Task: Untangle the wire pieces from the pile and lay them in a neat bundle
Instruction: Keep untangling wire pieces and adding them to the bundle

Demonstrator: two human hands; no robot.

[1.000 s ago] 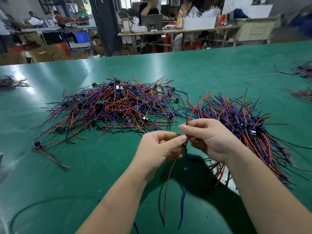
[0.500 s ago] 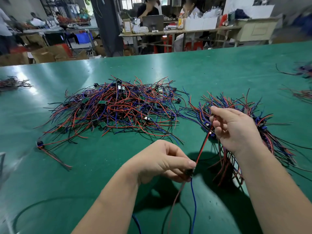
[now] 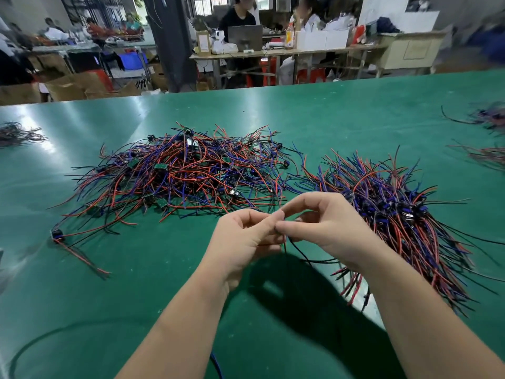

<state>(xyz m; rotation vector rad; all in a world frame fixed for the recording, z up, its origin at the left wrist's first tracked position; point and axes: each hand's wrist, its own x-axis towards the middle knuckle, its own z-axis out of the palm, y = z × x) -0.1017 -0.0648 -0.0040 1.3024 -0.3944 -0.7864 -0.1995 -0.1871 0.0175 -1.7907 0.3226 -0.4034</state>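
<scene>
A tangled pile of red, blue and black wire pieces [image 3: 180,176] with small black connectors lies on the green table [image 3: 355,119], ahead and to the left. To the right lies a more ordered bundle [image 3: 404,214], its wires fanning toward me. My left hand [image 3: 243,239] and my right hand [image 3: 328,228] meet in front of me, fingertips together, pinching one wire piece [image 3: 300,254]. Its black lead curves down and right under my right hand. The piece's connector is hidden by my fingers.
One loose wire piece with a connector [image 3: 58,235] lies apart at the left. Smaller wire heaps sit at the far left [image 3: 16,134] and the right edge [image 3: 489,119]. People sit at benches beyond the table's far edge.
My right hand, which had drawn a red wire up and away to the right, has come back to my left hand. Both hands now meet higher, pinching the piece.
</scene>
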